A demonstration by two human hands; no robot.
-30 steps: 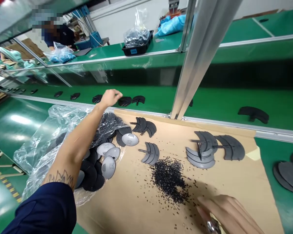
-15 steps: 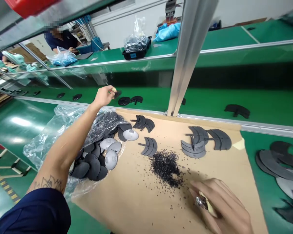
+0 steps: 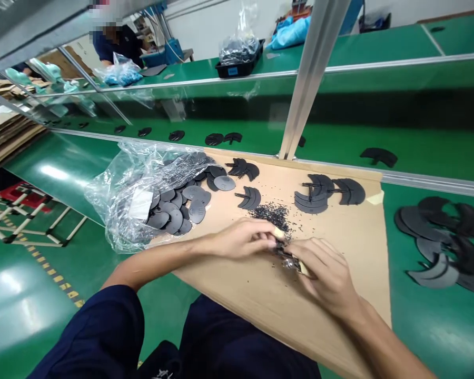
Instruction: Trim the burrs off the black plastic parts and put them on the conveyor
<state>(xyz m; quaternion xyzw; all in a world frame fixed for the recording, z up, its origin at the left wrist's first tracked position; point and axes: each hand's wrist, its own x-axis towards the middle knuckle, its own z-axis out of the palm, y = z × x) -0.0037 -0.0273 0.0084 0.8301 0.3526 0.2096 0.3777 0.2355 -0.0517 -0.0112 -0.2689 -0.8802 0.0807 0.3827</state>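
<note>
Between both hands [image 3: 245, 239] [image 3: 327, 267] is a dark part [image 3: 279, 249], beside a metal tool [image 3: 290, 263].

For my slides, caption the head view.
Left hand close to right hand, which grips a metal tool above brown paper.

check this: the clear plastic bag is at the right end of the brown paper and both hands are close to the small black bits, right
Not quite: in the head view, the clear plastic bag is at the left end of the brown paper, not the right. The left hand and right hand are indeed close to the small black bits.
</note>
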